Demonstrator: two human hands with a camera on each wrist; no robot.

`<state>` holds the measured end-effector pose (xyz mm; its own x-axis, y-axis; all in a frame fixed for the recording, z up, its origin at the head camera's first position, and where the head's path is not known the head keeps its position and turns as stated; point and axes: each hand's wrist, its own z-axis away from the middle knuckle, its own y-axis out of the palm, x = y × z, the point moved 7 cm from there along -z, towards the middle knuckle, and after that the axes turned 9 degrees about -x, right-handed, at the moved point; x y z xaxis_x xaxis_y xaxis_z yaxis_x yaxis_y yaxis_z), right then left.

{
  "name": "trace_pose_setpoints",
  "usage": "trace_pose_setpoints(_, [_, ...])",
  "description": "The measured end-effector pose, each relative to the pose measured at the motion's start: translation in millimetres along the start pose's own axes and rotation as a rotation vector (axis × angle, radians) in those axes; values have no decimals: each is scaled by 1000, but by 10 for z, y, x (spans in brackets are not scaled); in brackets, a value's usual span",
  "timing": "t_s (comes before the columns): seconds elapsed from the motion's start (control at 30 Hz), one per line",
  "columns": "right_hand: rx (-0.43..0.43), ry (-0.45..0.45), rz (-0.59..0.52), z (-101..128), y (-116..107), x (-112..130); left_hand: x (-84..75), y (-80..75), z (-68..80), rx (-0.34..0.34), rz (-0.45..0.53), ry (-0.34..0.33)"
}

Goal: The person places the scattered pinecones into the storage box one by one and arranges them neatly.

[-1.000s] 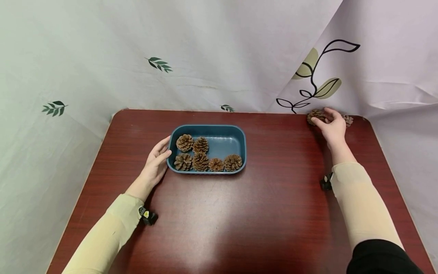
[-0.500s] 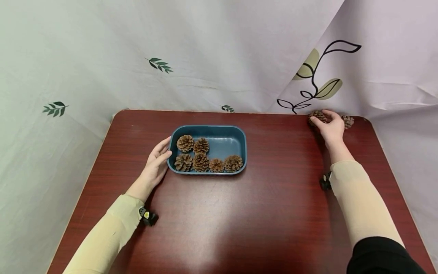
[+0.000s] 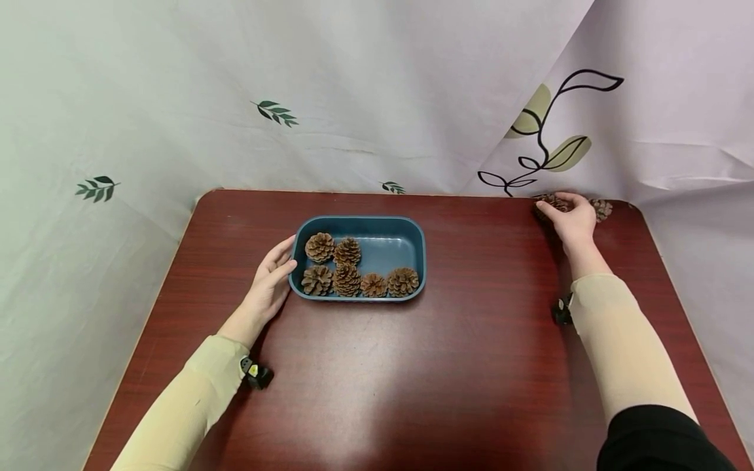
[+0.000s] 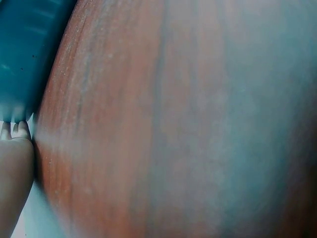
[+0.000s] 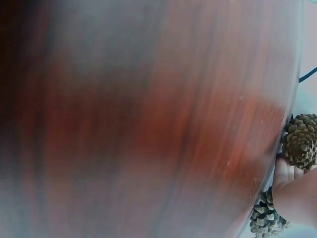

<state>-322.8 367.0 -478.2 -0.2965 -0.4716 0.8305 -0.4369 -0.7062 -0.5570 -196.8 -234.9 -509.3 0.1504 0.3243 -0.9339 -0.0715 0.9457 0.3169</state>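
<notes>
My right hand (image 3: 573, 219) curls its fingers around a pine cone (image 3: 550, 203) far right of the blue tray (image 3: 412, 230), at the tabletop's back edge. I should squeeze gently. My left hand (image 3: 268, 284) rests open against the tray's left side.

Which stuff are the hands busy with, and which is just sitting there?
Busy with:
- right hand grips a pine cone
- left hand touches the blue tray
- six cones in tray

Just there:
- another cone
- leaf-print curtain
- table
</notes>
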Motion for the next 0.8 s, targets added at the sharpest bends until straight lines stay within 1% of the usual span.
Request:
trace_pose_setpoints(0.17, [95,-42,75,10,4,22,-1,1,0,2,1,4])
trace_pose_setpoints(0.23, [140,-55,83,20,3,28,1,0,1,2,-1,5])
trace_pose_setpoints(0.33, [176,-71,89,34,-8,34,4,-4,4,-1,-4,6])
trace_pose_setpoints(0.53, [185,-113,100,79,-29,53,8,-6,8,-5,-4,9])
trace_pose_setpoints(0.8, [176,-139,84,143,-50,57,-9,9,11,3,5,13])
